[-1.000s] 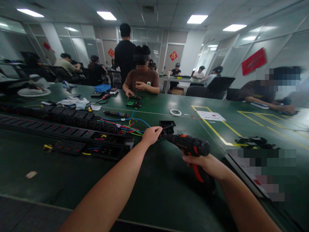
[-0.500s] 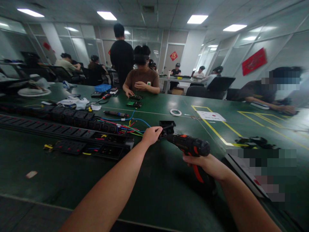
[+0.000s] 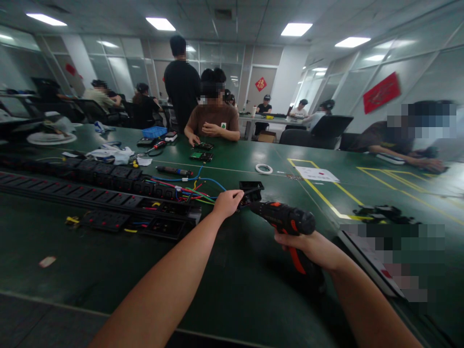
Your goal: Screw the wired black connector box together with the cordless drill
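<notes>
My right hand [image 3: 308, 244] is wrapped round the handle of a black and orange cordless drill [image 3: 284, 217], which points left. The drill's nose meets or nearly meets a small black plastic housing [image 3: 255, 191]. My left hand [image 3: 228, 203] is closed at the left side of that housing, fingers pinched; the exact spot they grip is partly hidden. Coloured wires [image 3: 195, 193] run from behind my left hand to a long black socket strip [image 3: 79, 188] on the left. A shorter black socket piece [image 3: 105, 220] lies in front of the strip.
On the green table [image 3: 203, 299] lie a pen-shaped screwdriver [image 3: 174, 171], a white tape ring [image 3: 264, 168], a paper sheet [image 3: 317, 174] and a tangle of black parts [image 3: 386, 212]. A flat box [image 3: 366, 261] sits at the right. A co-worker [image 3: 213, 118] sits opposite, another person [image 3: 395, 133] at the right.
</notes>
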Demonstrator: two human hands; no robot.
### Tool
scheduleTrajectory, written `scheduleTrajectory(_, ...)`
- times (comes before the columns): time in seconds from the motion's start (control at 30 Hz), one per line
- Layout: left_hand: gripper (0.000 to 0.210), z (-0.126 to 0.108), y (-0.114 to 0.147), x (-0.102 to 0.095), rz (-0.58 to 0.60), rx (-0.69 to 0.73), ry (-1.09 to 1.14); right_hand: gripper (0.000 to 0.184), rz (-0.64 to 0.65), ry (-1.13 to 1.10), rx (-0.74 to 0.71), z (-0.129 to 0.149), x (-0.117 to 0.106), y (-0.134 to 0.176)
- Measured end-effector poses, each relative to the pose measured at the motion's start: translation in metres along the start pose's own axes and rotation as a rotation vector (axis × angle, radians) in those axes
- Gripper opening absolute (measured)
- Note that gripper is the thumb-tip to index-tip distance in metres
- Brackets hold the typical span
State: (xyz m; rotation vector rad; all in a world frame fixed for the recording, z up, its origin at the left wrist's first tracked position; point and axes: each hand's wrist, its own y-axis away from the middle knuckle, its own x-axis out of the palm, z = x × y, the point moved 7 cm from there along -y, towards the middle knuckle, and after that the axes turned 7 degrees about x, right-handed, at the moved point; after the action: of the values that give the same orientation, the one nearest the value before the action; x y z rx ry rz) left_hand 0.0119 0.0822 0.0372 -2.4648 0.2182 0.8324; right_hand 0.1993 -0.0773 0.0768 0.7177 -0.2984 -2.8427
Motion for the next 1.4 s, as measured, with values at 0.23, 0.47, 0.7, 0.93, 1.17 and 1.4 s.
scheduleTrajectory(0.23,0.039,0.000,0.000,0.000,-0.005,0.002,-0.001,0.033,0.002,-0.027,0.036,-0.004,0.000,0.000)
scheduleTrajectory(0.47,0.037,0.001,-0.001,0.001,0.002,-0.018,0.000,0.032,0.006,-0.053,0.037,-0.005,0.000,0.000)
scheduleTrajectory(0.7,0.037,0.002,0.000,0.001,-0.011,-0.008,0.006,0.035,-0.005,-0.042,0.074,-0.004,0.000,0.002)
scheduleTrajectory(0.93,0.038,0.002,0.000,0.001,-0.002,-0.014,-0.006,0.034,-0.018,-0.059,0.046,0.003,0.001,0.004)
scheduleTrajectory(1.17,0.038,0.001,0.000,0.000,0.002,-0.025,-0.005,0.032,-0.004,-0.078,0.024,0.005,0.002,0.004)
scheduleTrajectory(1.4,0.038,-0.001,0.000,0.000,0.010,-0.025,-0.007,0.032,-0.021,-0.068,0.034,0.004,0.001,0.004)
